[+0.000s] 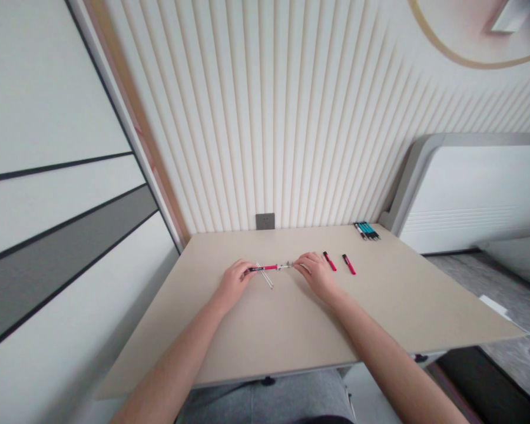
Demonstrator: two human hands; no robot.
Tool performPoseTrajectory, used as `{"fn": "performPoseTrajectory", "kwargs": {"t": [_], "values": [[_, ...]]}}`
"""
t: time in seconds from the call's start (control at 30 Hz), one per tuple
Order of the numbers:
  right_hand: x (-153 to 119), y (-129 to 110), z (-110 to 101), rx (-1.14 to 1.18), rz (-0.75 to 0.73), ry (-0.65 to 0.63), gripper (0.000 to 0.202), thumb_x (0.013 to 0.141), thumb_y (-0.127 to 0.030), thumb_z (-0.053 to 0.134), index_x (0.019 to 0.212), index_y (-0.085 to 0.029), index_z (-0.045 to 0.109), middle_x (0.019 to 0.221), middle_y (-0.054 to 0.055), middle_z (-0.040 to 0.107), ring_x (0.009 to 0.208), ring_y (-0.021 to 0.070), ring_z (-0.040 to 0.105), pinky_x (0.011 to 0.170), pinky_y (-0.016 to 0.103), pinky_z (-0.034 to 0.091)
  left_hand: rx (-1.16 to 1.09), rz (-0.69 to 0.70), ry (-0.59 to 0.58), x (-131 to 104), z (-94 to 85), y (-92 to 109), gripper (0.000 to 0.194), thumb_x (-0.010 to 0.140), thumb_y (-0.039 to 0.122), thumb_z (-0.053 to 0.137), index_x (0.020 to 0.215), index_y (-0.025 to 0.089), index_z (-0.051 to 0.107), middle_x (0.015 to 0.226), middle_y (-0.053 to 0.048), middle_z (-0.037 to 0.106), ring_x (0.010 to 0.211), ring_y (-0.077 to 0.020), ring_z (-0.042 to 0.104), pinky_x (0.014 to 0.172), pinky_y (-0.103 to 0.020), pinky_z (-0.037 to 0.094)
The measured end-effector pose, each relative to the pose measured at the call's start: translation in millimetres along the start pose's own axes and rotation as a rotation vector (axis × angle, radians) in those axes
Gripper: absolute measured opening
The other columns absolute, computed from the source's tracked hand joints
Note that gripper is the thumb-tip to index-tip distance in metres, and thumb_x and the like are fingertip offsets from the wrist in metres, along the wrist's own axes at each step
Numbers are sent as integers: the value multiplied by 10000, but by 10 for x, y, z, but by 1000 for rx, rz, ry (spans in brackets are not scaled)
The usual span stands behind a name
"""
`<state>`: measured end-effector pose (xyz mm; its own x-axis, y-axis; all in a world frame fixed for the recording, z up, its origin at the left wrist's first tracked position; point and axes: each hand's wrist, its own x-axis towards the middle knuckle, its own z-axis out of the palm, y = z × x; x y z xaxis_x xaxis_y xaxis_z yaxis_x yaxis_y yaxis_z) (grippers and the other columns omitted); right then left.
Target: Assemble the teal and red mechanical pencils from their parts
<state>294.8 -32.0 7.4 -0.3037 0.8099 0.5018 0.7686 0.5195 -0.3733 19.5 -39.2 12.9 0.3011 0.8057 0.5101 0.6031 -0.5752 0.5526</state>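
In front of me a pale beige tabletop [291, 330] runs up to a wall of cream vertical slats [291, 106], where a grey socket plate [265, 221] sits just above the table's far edge. To my left stands a white panelled surface [48, 176] crossed by thin black lines and one broad grey band, edged by a light wooden strip. To my right is a white padded headboard [477, 194] with a grey frame, grey patterned floor [512, 330] beneath it, and a thin gold ring [468, 59] curves across the wall's upper corner under soft, even light.
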Motion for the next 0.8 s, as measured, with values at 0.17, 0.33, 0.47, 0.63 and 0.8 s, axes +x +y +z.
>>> {"fn": "performPoseTrajectory", "kwargs": {"t": [0.17, 0.33, 0.47, 0.63, 0.8], "values": [[-2, -39, 27, 42, -53, -16, 247, 947, -351, 464, 919, -234, 679, 966, 60, 660, 934, 186, 566, 826, 320, 385, -38, 18, -32, -2, 9, 21, 141, 884, 269, 553, 933, 194, 662, 862, -40, 629, 740, -145, 563, 670, -255, 458], [7, 10, -7, 49, -2, 35, 281, 951, -367, 439, 1035, -229, 669, 1006, 74, 660, 948, 197, 567, 847, 321, 396, -26, -12, -1, -8, 10, 8, 139, 878, 265, 554, 933, 195, 659, 866, -38, 633, 725, -144, 554, 648, -252, 448], [-5, 165, -63, -135, 225, 65, 276, 936, -313, 439, 989, -200, 685, 960, 90, 673, 930, 214, 572, 839, 322, 384, -26, -40, 28, -6, -5, 21, 149, 881, 272, 541, 925, 189, 657, 869, -42, 638, 714, -147, 551, 633, -254, 442], [-51, 269, -62, -337, 338, -117, 220, 876, -276, 503, 866, -206, 712, 912, 88, 685, 924, 229, 577, 776, 327, 362, -28, -45, 36, -1, -19, 43, 136, 878, 257, 545, 906, 187, 658, 866, -39, 635, 702, -142, 544, 633, -251, 437], [-66, 234, -23, -371, 346, -165, 189, 848, -259, 546, 957, -214, 695, 961, 94, 687, 957, 241, 575, 779, 339, 341, -27, -36, 32, -12, -11, 16, 127, 877, 245, 547, 917, 187, 653, 853, -34, 622, 713, -143, 540, 631, -246, 433]]}}
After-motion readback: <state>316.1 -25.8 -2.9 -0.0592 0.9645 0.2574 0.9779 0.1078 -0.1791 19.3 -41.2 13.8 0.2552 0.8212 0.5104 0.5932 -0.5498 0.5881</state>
